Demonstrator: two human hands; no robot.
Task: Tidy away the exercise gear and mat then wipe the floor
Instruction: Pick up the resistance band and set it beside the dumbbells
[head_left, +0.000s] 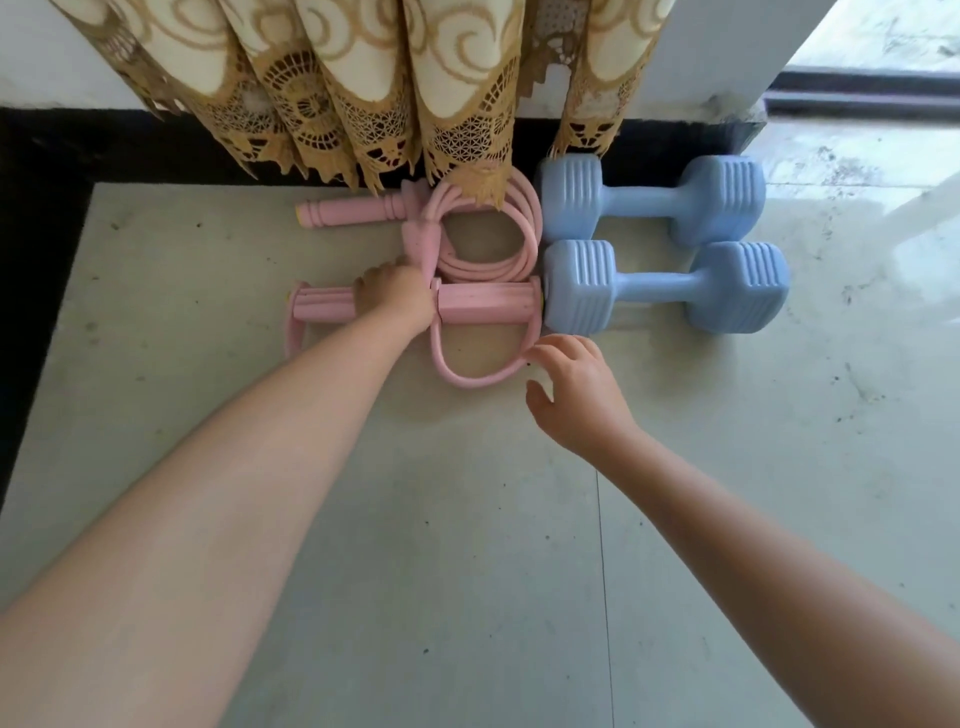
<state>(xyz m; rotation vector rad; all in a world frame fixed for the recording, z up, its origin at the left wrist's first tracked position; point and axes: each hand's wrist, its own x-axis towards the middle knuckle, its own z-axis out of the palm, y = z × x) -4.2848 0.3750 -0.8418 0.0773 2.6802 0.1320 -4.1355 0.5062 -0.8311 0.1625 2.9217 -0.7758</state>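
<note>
While left hand (395, 291) grips pink pedal puller (488, 306), right hand (576, 389) open

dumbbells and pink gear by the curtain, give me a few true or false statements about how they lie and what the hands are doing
1. Two blue dumbbells lie side by side on the floor. True.
2. The left hand is on the pink pedal puller. True.
3. The right hand grips a dumbbell. False: it hovers open near the puller's loop, holding nothing.
4. The skipping rope lies right of the dumbbells. False: it is coiled left of them, under the curtain hem.
5. The puller's end touches the nearer dumbbell. True.
</note>
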